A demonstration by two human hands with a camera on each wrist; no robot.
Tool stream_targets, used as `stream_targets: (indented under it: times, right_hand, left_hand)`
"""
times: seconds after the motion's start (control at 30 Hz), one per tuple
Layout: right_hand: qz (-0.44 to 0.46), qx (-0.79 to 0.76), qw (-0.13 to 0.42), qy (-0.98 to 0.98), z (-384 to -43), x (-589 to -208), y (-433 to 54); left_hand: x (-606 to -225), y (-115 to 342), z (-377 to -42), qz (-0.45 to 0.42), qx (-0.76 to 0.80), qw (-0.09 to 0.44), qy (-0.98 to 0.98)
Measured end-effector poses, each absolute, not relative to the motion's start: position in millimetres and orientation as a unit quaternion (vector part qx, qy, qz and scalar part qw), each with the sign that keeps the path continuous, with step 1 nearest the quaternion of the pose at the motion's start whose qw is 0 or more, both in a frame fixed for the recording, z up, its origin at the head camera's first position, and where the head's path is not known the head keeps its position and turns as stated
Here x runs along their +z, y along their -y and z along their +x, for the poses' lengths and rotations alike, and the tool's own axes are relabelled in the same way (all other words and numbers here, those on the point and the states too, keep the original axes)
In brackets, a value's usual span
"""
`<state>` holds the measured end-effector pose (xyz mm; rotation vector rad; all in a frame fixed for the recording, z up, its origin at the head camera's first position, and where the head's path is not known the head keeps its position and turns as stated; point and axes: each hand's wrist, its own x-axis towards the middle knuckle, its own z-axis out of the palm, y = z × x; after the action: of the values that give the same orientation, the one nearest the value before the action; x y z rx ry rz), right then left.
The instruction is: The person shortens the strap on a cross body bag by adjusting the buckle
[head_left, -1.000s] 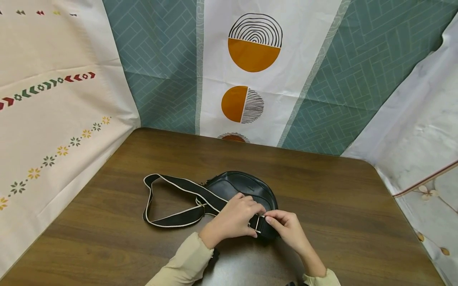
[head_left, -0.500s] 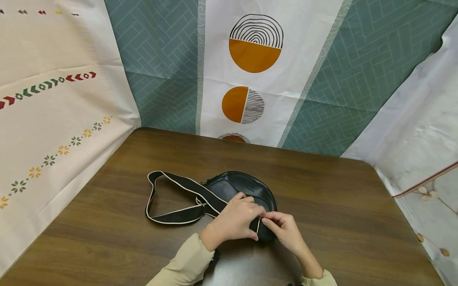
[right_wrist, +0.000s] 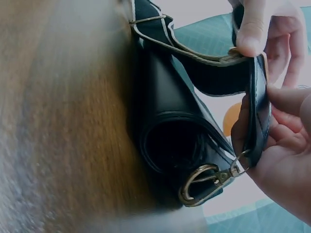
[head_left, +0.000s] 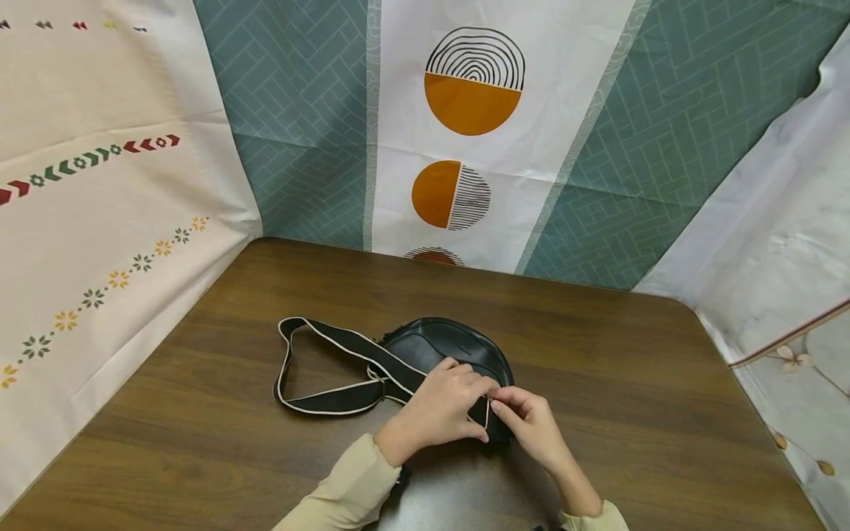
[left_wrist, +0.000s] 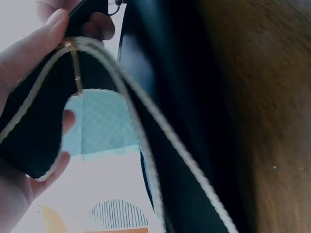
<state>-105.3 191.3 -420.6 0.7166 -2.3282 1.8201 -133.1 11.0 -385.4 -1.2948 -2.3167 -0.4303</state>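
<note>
A black leather bag (head_left: 425, 341) lies on the table, partly covered by the hands. Its wide black strap (head_left: 335, 398), edged in white, loops out to the left. My left hand (head_left: 441, 405) grips the strap close to a thin gold slider (head_left: 488, 414), thumb on the near side. Beside it, my right hand (head_left: 531, 428) pinches the strap's end; in the right wrist view this is a black leather tab (right_wrist: 259, 111) between thumb and fingers. A gold clasp (right_wrist: 199, 184) hangs from that tab's lower end, by the bag's side. The bag's right end is partly hidden.
The brown wooden table (head_left: 199, 413) reaches out on all sides of the bag. Patterned cloths, such as the teal and white one (head_left: 299, 133), hang behind and at both sides. A second gold ring (head_left: 380, 377) sits on the strap at the bag's left.
The strap loop's left end has drawn slightly to the right. The slider and left fingertips have shifted a little right, closer to the right hand, which stays about where it was.
</note>
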Motion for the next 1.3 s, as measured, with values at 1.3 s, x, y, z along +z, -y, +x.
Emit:
stream_targets:
  times: [1.3]
  right_hand:
    - [0.244, 0.575, 0.03, 0.78, -97, -414, -195]
  left_hand:
    - [-391, 9, -152, -0.428, -0.327, 0.033, 0.842]
